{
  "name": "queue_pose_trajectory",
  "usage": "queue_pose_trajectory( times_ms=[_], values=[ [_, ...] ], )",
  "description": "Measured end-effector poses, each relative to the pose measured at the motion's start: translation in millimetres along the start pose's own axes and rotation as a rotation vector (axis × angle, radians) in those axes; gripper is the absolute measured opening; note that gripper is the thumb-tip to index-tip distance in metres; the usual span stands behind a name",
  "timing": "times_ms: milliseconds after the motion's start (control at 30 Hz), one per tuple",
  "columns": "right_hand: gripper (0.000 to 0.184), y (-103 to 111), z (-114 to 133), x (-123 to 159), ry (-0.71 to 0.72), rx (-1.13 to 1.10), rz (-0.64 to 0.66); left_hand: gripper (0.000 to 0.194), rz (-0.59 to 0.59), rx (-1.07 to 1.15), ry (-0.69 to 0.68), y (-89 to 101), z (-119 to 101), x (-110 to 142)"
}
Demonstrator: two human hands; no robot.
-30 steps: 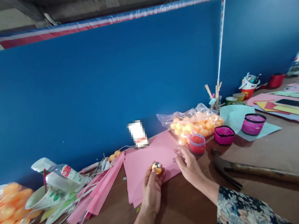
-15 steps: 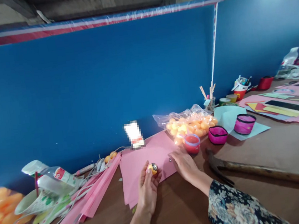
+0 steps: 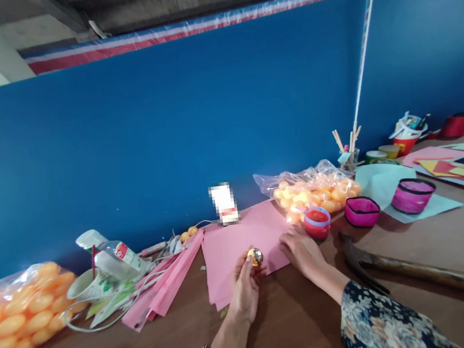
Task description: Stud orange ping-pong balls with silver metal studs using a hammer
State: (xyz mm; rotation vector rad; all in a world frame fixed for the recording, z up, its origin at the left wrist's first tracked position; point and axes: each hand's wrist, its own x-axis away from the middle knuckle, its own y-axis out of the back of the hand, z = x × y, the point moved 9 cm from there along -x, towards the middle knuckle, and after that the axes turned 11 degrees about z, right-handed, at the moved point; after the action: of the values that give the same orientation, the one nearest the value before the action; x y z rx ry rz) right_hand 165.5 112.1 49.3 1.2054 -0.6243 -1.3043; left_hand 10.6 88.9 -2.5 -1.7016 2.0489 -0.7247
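My left hand [image 3: 247,284] is closed around a small orange ball [image 3: 255,257], held between thumb and fingers over the front of the pink paper sheets [image 3: 239,240]. Shiny silver covers the ball's right side. To the right, my right hand [image 3: 304,250] is lowered onto the paper's right edge, its fingers drawn together and pointing down. Whatever lies under those fingertips is hidden. Just beyond this hand stands a small red cup [image 3: 317,224] with a pale purple rim.
A claw hammer [image 3: 414,268] lies at right, near two magenta fabric rings [image 3: 362,212]. Clear bags of orange balls [image 3: 318,192] sit behind and at far left. A plastic bottle [image 3: 118,257], cables and pink strips [image 3: 173,284] are left. A blue partition [image 3: 168,131] rises behind.
My right hand has come down onto the paper, covering the spot where a tiny shiny piece lay. My left hand keeps the ball, now turned with more silver showing. The view has shifted.
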Motion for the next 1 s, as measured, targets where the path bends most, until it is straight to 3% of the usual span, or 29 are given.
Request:
queue_pose_trajectory(
  times_ms=[333,533,633,733,867,1000],
  values=[
    [0.009,3.8,-1.7,3.8,-0.108,0.183,0.026,0.038,-0.001,0.0,0.003,2.6,2.5,0.6],
    [0.009,6.9,-1.2,5.0,-0.116,0.147,0.029,0.042,-0.01,0.042,0.008,4.5,4.4,-0.6],
    [0.011,9.2,1.4,5.9,-0.053,0.025,-0.039,0.039,-0.004,0.074,-0.018,4.7,3.5,-1.6],
    [0.016,6.5,12.4,8.8,0.049,-0.255,-0.106,0.037,0.014,0.081,-0.038,3.1,1.3,-1.7],
    [0.021,-13.1,30.7,12.6,0.098,-0.715,-0.052,0.041,0.024,0.052,-0.035,0.8,-0.6,-0.5],
    [0.03,-16.0,42.6,15.4,0.116,-0.846,-0.043,0.046,0.065,0.015,-0.027,-5.2,-0.7,1.1]
  ],
)
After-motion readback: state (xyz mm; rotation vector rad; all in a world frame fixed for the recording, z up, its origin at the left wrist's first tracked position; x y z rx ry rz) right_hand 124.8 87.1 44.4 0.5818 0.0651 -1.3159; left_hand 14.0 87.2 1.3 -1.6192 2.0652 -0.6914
